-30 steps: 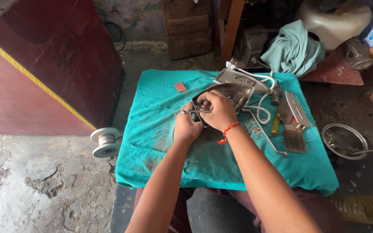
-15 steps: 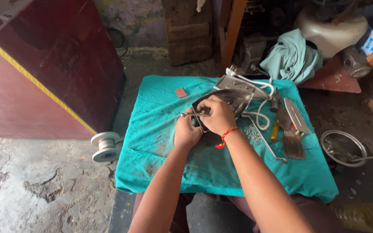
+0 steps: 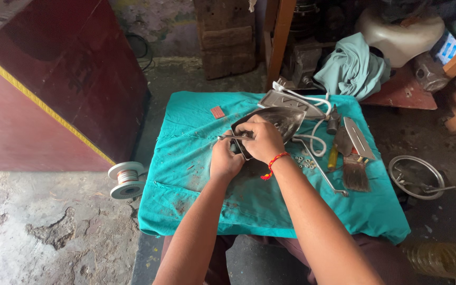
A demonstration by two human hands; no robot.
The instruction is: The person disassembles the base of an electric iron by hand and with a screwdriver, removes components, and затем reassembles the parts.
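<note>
Iron soleplate [image 3: 278, 120] mid-cloth [image 3: 196, 158]; both hands gripping, edges distant.

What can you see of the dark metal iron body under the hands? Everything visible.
The iron body is a dark, shiny, pointed metal shell, apparently stripped of other parts. It lies tilted on the teal cloth near the table's middle, tip toward the far right. The right hand covers its near end; the left hand grips just below. A thin metal tool pokes out leftward from between the hands. A white cord loops beside it on the right. Its near part is hidden by the hands.
</note>
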